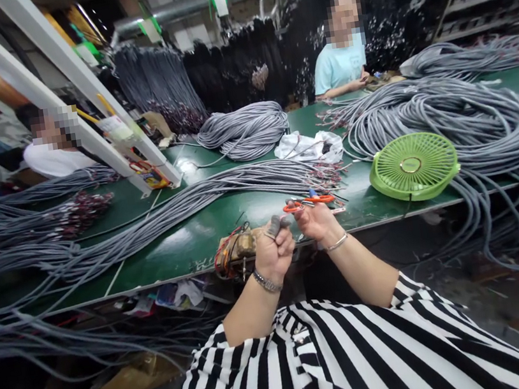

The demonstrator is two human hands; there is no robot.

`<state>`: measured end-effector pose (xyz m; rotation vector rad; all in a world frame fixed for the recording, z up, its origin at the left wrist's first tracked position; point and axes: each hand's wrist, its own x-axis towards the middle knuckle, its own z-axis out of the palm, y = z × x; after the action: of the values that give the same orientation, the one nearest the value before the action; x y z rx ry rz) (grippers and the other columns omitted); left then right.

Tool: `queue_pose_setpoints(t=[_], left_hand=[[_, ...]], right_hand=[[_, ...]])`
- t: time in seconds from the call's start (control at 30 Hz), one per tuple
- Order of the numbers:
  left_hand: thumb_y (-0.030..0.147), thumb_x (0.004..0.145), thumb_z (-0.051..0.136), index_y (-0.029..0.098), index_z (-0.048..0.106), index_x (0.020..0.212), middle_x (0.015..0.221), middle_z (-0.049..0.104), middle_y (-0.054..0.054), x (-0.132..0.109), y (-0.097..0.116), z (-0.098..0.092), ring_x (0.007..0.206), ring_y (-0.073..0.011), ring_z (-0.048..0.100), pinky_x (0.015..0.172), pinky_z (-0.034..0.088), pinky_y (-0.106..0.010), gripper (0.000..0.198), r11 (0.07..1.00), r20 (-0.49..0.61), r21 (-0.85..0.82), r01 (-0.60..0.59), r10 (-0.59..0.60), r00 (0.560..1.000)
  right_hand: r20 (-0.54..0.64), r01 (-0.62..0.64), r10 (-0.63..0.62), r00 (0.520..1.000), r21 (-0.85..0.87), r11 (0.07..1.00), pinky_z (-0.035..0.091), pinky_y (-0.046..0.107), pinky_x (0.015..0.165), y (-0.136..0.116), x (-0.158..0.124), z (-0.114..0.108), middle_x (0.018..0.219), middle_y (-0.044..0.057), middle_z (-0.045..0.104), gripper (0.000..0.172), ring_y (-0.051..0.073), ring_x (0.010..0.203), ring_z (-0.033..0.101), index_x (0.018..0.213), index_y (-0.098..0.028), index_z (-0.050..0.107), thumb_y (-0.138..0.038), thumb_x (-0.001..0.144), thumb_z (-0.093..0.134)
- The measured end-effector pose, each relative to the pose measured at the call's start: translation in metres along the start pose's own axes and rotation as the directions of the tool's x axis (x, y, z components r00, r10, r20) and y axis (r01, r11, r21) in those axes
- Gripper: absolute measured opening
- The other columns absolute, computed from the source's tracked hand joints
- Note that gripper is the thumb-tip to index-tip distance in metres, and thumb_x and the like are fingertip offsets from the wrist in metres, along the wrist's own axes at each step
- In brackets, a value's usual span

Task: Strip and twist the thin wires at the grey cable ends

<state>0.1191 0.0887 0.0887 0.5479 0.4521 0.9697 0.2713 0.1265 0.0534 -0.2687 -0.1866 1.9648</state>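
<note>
My left hand (273, 252) is closed in a fist just in front of the green table's near edge (185, 250), with a grey covered fingertip or cable end sticking up from it. My right hand (315, 220) is closed beside it, fingers pinched on something small I cannot make out. Orange-handled scissors (309, 202) lie on the table right behind my hands. A small wooden jig with coloured wires (234, 249) sits at the table edge, just left of my left hand.
Long bundles of grey cable (221, 193) cross the table and a big pile (471, 119) spills over the right side. A green fan (413, 166) lies flat there. A white plastic bag (311, 146), a cable coil (244, 129) and two seated people are behind.
</note>
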Motion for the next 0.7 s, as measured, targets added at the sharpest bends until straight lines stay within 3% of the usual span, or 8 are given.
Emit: queue_pose_setpoints(t=[0.17, 0.37, 0.53, 0.7], left_hand=[[0.026, 0.089, 0.053, 0.01, 0.058, 0.07, 0.042, 0.029, 0.009, 0.0, -0.001, 0.0, 0.029, -0.0005, 0.021, 0.033, 0.016, -0.015, 0.025, 1.0, -0.026, -0.009, 0.01, -0.01, 1.0], [0.029, 0.085, 0.06, 0.011, 0.057, 0.074, 0.042, 0.03, 0.01, 0.0, -0.002, -0.005, 0.029, 0.0001, 0.021, 0.033, 0.014, -0.015, 0.021, 1.0, -0.059, 0.029, -0.008, 0.009, 0.998], [0.033, 0.08, 0.066, 0.013, 0.054, 0.075, 0.042, 0.033, 0.011, 0.002, -0.007, -0.009, 0.029, 0.0001, 0.023, 0.033, 0.014, -0.014, 0.024, 0.991, -0.067, 0.114, -0.072, 0.08, 0.995], [0.039, 0.074, 0.07, 0.014, 0.053, 0.073, 0.041, 0.034, 0.011, 0.002, -0.012, -0.014, 0.029, 0.0, 0.022, 0.033, 0.014, -0.014, 0.03, 0.971, -0.119, 0.208, -0.117, 0.144, 0.982]], right_hand=[[-0.051, 0.02, -0.02, 0.998, -0.001, 1.0, 0.05, 0.017, 0.041, -0.004, -0.003, 0.001, 0.076, 0.008, 0.071, 0.048, 0.011, 0.049, 0.064, 0.101, -0.008, 0.055, -0.05, 0.095, 0.032], [-0.102, 0.117, -0.128, 0.987, -0.108, 0.987, 0.051, 0.02, 0.041, -0.005, -0.01, 0.008, 0.081, 0.008, 0.072, 0.059, 0.012, 0.053, 0.066, 0.1, -0.012, 0.056, -0.054, 0.096, 0.016], [-0.117, 0.208, -0.235, 0.965, -0.21, 0.955, 0.051, 0.02, 0.042, -0.004, -0.014, 0.017, 0.082, 0.008, 0.072, 0.057, 0.012, 0.054, 0.065, 0.098, -0.013, 0.057, -0.052, 0.097, 0.015], [-0.112, 0.299, -0.338, 0.934, -0.27, 0.915, 0.058, 0.026, 0.054, -0.001, -0.015, 0.025, 0.082, 0.011, 0.072, 0.049, 0.016, 0.067, 0.069, 0.094, -0.014, 0.058, -0.051, 0.097, 0.026]])
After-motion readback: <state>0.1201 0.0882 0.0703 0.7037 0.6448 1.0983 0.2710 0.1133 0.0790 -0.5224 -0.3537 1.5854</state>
